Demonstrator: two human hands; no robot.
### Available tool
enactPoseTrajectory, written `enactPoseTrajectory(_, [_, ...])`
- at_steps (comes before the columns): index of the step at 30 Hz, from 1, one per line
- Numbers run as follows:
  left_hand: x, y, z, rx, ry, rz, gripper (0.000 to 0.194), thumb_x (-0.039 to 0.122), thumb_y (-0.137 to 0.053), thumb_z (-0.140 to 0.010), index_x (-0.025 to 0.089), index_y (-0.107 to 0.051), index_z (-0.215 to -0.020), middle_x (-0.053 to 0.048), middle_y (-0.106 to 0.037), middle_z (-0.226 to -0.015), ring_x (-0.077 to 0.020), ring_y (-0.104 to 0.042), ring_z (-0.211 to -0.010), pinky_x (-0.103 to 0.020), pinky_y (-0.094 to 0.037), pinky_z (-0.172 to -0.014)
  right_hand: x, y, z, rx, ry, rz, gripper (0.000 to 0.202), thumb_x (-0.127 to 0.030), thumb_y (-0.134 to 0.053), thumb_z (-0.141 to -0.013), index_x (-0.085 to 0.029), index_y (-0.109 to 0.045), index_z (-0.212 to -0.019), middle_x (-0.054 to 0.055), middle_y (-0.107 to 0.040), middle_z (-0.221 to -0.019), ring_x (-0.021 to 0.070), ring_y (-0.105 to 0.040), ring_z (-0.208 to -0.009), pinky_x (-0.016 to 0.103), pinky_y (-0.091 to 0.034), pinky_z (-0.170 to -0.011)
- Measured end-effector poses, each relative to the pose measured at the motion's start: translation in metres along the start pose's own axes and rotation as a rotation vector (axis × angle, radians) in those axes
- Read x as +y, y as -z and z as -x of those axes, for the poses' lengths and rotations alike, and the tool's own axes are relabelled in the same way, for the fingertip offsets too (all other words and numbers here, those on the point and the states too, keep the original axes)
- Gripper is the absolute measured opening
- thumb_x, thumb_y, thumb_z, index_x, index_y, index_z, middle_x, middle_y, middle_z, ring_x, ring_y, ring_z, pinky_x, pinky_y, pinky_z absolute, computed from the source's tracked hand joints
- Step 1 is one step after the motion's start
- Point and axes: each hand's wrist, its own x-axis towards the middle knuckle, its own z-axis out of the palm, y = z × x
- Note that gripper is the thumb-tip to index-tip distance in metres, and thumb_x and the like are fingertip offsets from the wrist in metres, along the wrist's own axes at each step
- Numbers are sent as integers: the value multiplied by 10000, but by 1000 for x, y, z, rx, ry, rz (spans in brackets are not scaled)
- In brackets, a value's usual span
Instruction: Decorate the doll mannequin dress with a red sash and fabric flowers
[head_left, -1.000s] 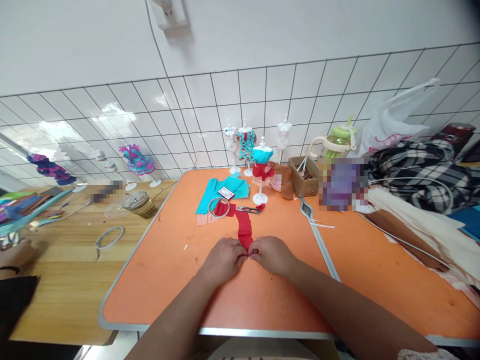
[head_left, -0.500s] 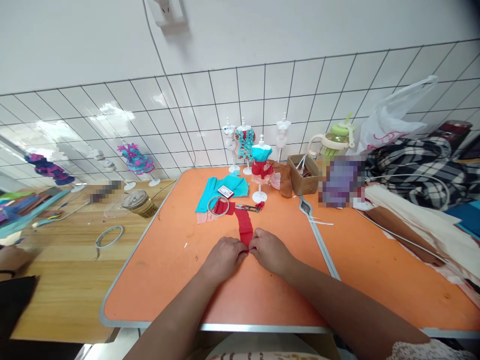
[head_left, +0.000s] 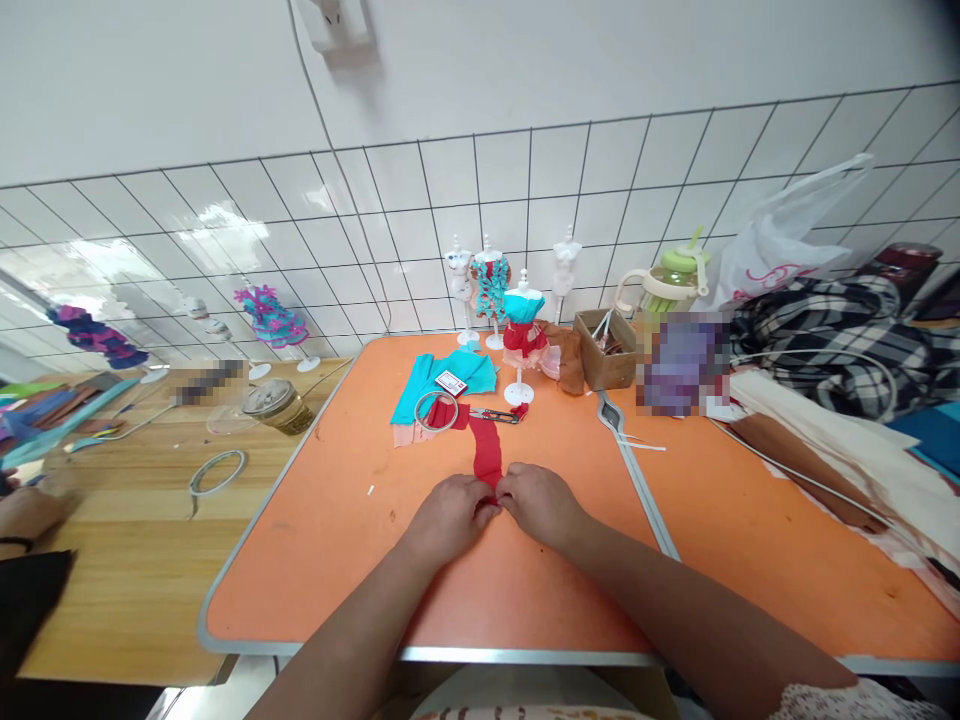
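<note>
A red fabric strip [head_left: 487,450] runs down the orange table, its near end pinched between both hands. My left hand [head_left: 452,515] is closed on that end from the left, and my right hand [head_left: 541,503] grips it from the right, fingertips almost touching. Beyond the strip lie small black-handled snips [head_left: 495,415]. A metal ring [head_left: 436,411] rests over red cloth, beside turquoise fabric [head_left: 427,385] with a white tag [head_left: 451,384]. Behind them stands a small white mannequin in a turquoise and red dress [head_left: 524,330].
More mini mannequins [head_left: 490,285] stand by the tiled wall, next to a wooden box [head_left: 606,350] of tools. A green-lidded bottle [head_left: 679,275] and plaid cloth [head_left: 825,340] are at right. At far left, a person's hand [head_left: 30,515] is over a wooden table [head_left: 142,560].
The red strip has shifted slightly left and nearer, with its lower part bending. My fingers have moved a little at its end. The person's hand at far left has moved slightly.
</note>
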Motion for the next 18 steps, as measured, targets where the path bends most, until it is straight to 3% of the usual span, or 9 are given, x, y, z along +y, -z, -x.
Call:
enactPoseTrajectory(5, [-2,-1,0,23,-25,-55,222,199,-480,-858,209,-699,-821,-42,-654,-784,-169,-591,-757,-270,-432,-665,-1,0,0,26,15,25,241,-219,-433,-890,-214,-660,-808,37,-620,-854,157,-533,-835,248,-324,-658])
enactPoseTrajectory(10, [-2,-2,0,33,-53,-60,225,182,-473,-850,199,-695,-811,-54,-649,-798,-178,-588,-796,-278,-442,-703,-1,1,1,18,-21,46,198,-284,-454,-895,-238,-643,-858,18,-636,-821,162,-550,-795,256,-311,-605])
enactPoseTrajectory(18, [-3,-5,-3,-9,45,-6,161,178,-504,-839,200,-663,-833,-29,-654,-773,-170,-590,-741,-256,-419,-639,2,-2,-1,69,40,22,241,-253,-452,-890,-219,-666,-783,32,-616,-825,159,-522,-825,251,-313,-640])
